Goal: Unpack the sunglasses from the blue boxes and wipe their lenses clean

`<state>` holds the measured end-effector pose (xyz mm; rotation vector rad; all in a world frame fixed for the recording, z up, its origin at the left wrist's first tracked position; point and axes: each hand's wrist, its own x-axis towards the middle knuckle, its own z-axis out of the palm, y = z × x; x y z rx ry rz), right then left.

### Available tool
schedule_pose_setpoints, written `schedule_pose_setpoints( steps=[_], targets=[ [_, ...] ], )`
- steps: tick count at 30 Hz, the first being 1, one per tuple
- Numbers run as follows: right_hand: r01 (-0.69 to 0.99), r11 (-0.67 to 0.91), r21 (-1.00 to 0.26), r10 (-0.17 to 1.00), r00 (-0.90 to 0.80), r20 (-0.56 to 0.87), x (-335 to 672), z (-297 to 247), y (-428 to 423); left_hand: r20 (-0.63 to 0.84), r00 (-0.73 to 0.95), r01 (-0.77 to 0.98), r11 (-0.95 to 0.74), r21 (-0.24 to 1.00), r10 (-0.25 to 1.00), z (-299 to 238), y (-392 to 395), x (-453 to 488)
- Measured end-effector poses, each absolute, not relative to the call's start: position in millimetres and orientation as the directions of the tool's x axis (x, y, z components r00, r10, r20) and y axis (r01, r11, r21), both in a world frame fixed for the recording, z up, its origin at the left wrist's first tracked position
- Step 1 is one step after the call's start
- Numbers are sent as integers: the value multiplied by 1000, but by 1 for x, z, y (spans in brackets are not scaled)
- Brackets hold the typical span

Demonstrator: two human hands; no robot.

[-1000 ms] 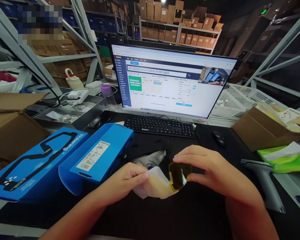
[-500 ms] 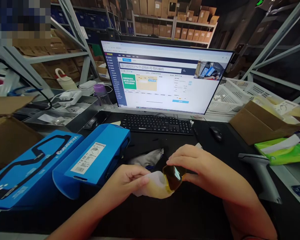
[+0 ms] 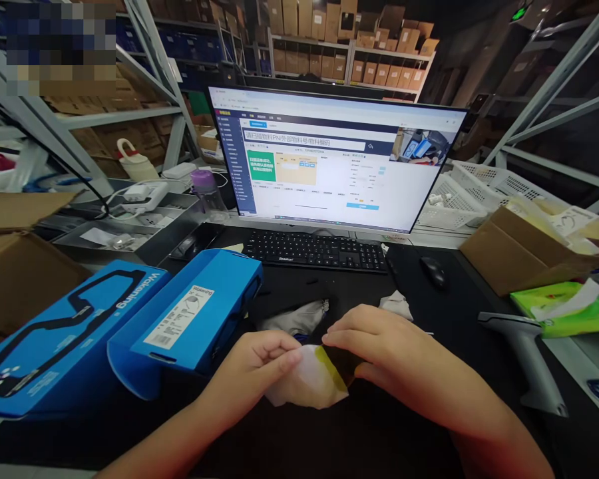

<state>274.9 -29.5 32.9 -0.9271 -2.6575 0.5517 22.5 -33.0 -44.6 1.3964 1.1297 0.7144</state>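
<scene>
Tilted up with its dark face showing half a second ago, the amber lens [image 3: 332, 370] is now lying flatter and lower, just above the black desk mat [image 3: 379, 432], and only a yellow strip of its edge is showing between the two hands. The left hand [image 3: 252, 366] is pinching the white cloth [image 3: 302, 386] against that edge, thumb and fingers pressed together on it. The right hand [image 3: 399, 362] is closing over the rest of the lens, fingers curled down and clamped on it, so the lens face is hidden; the cloth seems to be working the rim rather than the face. Near room is sitting mostly toward the person, where the mat is lying bare. A grey pouch [image 3: 294, 316] is lying just beyond the hands, and a crumpled tissue [image 3: 397, 305] is lying near the right knuckles. To the left, an open blue box [image 3: 194, 313] is crowding close to the left wrist, with a second blue box [image 3: 64, 332] beside it. To the right, a grey scanner [image 3: 529, 352] is resting well apart. Farther back, the keyboard [image 3: 314, 249], mouse [image 3: 433, 271] and monitor [image 3: 334, 159] are closing off the far edge.
</scene>
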Motion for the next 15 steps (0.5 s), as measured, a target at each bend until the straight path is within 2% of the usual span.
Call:
schedule_pose_setpoints(
  steps=[3,7,11,15],
  targets=[
    [541,722,-432,645,-751,138,275,34,-32,-176,292,159,134,978,940,-45,-33,23],
    [501,729,-466,632,-755,177,273,23,-32,-160,302,144,121,982,940,-46,-34,25],
    [445,717,-537,628,-747,219,271,5,-31,-137,324,98,111,989,936,-49,-35,27],
    [445,612,-654,698,-693,181,272,8,-37,-91,232,59,79,995,969,-49,-36,26]
  ],
)
